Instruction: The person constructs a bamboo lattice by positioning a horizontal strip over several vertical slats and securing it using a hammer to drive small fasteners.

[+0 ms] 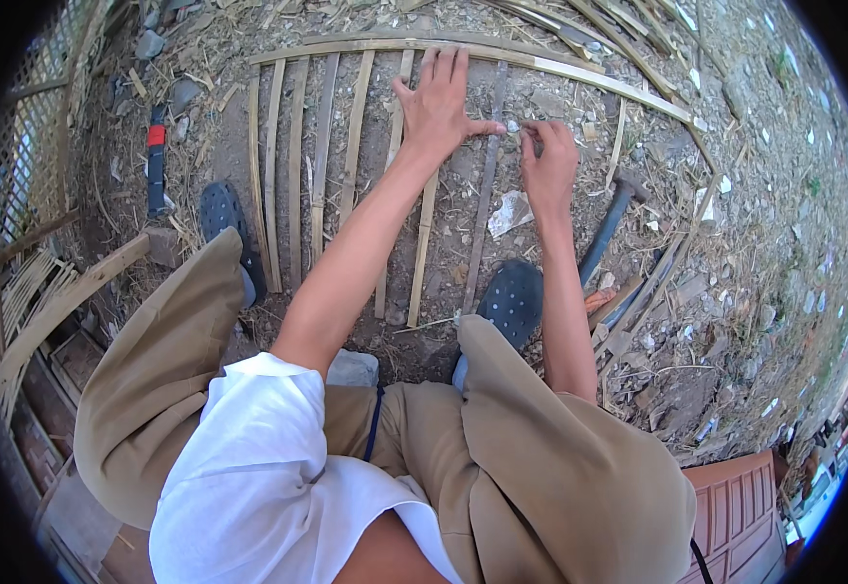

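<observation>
Several thin bamboo slats [322,146] lie side by side on the dirt, under a long curved bamboo strip [599,83] that crosses their far ends. My left hand [438,102] lies flat on the slats near that strip, fingers spread and thumb pointing right. My right hand [548,161] is just to its right, beside a dark slat [487,190]. Its fingertips are pinched on a small piece [516,127] close to my left thumb, too small to identify. A hammer [611,216] with a dark handle lies on the ground right of my right hand.
I squat with my dark perforated shoes [513,302] on the slats' near ends. A dark tool with a red band [156,156] lies at the left. A bamboo lattice panel [25,146] stands at the far left, and a reddish plastic crate [735,506] sits at the lower right. Rubble and bamboo scraps cover the ground.
</observation>
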Action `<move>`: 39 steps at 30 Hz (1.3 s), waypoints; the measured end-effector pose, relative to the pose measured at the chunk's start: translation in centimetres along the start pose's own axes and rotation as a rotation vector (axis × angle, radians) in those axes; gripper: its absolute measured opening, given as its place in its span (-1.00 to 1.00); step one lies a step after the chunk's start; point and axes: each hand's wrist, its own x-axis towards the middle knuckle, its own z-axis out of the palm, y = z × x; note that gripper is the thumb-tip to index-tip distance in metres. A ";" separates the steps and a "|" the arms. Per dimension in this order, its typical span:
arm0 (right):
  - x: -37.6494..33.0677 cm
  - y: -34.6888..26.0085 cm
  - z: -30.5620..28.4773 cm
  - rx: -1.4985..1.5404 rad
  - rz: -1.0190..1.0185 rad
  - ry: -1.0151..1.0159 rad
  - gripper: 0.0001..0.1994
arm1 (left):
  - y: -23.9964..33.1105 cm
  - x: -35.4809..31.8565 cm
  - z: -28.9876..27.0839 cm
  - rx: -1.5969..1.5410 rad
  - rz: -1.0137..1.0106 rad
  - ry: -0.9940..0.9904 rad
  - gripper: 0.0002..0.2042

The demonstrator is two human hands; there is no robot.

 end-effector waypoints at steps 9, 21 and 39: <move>0.9 -3.5 0.9 0.142 -0.086 -0.056 -0.86 | -1.2 2.4 -2.0 -0.005 0.070 -0.036 0.12; 0.0 -6.1 3.9 -0.309 0.016 -0.090 -0.83 | -4.7 5.3 -2.8 -0.173 0.125 -0.080 -0.45; 3.7 -6.2 2.5 -0.210 -0.015 -0.351 -0.86 | -3.8 2.2 -0.2 -0.359 -0.033 0.107 -0.41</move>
